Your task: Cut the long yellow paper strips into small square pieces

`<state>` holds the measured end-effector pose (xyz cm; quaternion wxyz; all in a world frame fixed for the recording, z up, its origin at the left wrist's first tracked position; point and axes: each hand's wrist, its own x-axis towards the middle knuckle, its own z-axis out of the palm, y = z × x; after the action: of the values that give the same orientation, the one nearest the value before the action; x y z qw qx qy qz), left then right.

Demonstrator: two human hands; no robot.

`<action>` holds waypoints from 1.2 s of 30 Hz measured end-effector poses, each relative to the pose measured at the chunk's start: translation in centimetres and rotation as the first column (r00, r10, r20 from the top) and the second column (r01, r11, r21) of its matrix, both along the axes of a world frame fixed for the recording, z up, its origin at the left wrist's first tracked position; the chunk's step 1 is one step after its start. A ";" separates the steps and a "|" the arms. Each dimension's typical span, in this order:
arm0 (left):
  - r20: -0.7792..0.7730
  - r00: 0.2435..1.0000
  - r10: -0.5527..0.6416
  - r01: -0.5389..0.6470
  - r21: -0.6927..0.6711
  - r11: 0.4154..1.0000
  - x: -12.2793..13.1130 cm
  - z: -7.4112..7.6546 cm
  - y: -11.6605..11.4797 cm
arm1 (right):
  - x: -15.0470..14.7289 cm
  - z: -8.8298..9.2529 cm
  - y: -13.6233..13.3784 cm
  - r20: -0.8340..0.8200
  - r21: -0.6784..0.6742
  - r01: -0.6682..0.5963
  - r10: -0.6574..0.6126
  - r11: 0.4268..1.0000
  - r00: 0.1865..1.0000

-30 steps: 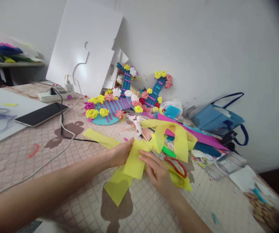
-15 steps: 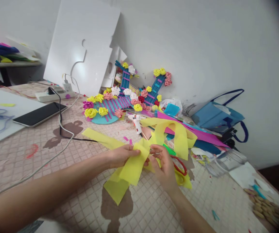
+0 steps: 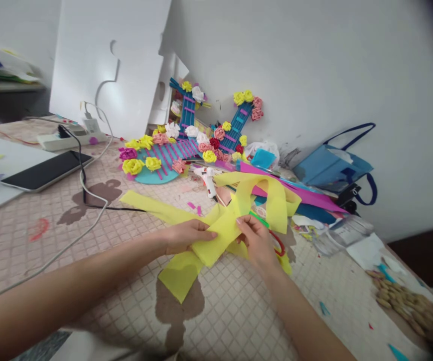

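A yellow crepe paper strip [image 3: 216, 241] is stretched between my two hands above the table. My left hand [image 3: 188, 235] pinches its left edge between thumb and fingers. At the upper right edge, my right hand [image 3: 254, 240] grips the same strip with thumb and fingertips. More yellow paper lies under and around it, with one pointed end [image 3: 180, 276] towards me and a looped length [image 3: 276, 200] behind my right hand. Scissors with red handles [image 3: 279, 243] are partly hidden beside my right hand. A white glue gun [image 3: 207, 181] rests just beyond the paper.
Letter-like shapes decorated with paper flowers [image 3: 163, 155] stand at the back. A phone [image 3: 46, 171], a power strip [image 3: 65, 138] and a white cable [image 3: 92, 225] are on the left. On the right are a blue bag [image 3: 332, 165] and a pile of peanuts [image 3: 404, 301].
My right hand has closed on the strip's upper right edge, and the strip is now spread flatter and tilted between both hands. The view has shifted slightly to the right.
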<state>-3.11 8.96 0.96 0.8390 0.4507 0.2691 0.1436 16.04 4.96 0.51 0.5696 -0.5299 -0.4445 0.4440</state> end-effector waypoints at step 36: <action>0.052 0.997 -0.056 0.055 0.024 0.998 -0.3 0.4 0.2 | -1.2 0.5 -0.7 -0.133 -0.154 -0.235 0.215 0.960 0.967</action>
<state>-3.46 9.13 1.32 0.8443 0.4635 0.2326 0.1351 14.82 4.22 0.97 0.4932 -0.4957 -0.4291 0.5718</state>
